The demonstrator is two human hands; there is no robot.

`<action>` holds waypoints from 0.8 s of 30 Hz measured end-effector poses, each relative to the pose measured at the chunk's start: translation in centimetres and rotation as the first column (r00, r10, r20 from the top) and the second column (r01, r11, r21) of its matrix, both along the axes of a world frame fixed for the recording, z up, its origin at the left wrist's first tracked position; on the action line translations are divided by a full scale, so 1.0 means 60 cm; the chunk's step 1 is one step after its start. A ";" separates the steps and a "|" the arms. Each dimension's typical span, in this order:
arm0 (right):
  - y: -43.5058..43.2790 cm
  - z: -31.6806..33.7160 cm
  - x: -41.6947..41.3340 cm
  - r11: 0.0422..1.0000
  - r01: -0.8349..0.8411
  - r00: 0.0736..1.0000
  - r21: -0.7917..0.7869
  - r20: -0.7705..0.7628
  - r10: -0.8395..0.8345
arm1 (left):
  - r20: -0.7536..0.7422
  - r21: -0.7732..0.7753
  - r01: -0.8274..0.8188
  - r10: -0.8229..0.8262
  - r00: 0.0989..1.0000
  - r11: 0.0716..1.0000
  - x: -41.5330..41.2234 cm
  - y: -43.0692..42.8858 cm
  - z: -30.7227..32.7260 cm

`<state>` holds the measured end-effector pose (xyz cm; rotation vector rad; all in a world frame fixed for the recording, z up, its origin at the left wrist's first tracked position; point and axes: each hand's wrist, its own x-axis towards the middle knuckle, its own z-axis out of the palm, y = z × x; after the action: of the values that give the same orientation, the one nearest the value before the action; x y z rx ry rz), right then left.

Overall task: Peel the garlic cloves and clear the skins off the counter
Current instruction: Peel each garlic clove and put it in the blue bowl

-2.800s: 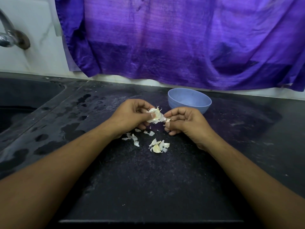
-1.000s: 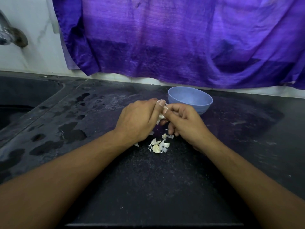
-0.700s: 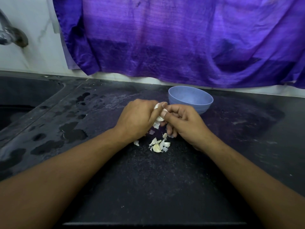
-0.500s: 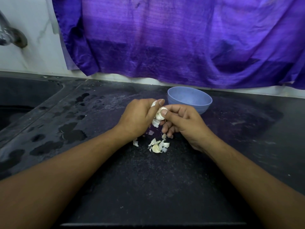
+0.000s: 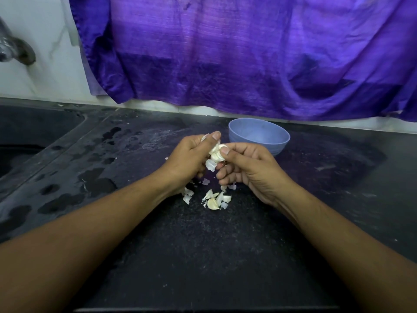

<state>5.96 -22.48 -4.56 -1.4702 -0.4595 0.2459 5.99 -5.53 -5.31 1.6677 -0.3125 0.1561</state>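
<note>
Both hands meet above the middle of the black counter (image 5: pixel 203 245). My left hand (image 5: pixel 189 159) grips a piece of garlic bulb (image 5: pixel 215 155), pale and papery, with its thumb up over the top. My right hand (image 5: pixel 246 168) pinches the same garlic from the right with thumb and curled fingers. Below the hands lies a small pile of white garlic skins (image 5: pixel 214 198) with a yellowish clove among them. More skin bits (image 5: pixel 187 195) lie under my left wrist.
A light blue bowl (image 5: pixel 259 137) stands just behind my right hand; nothing shows inside it. A sink (image 5: pixel 27 143) and a tap (image 5: pixel 15 51) are at the far left, with wet patches on the counter beside them. A purple cloth (image 5: pixel 248 53) hangs over the back wall.
The hands have risen slightly and parted a little, showing more of the garlic between them. The left thumb has lifted higher. The skins on the counter lie as before.
</note>
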 end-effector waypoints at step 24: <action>0.004 -0.005 0.001 0.991 0.090 0.993 -0.101 0.085 -0.082 | 0.386 0.439 -0.195 0.011 0.922 0.877 0.002 0.020 0.004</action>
<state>6.02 -22.25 -4.85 -1.6031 -0.4527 0.1440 6.10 -4.33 -5.08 2.1417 -0.5836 0.5202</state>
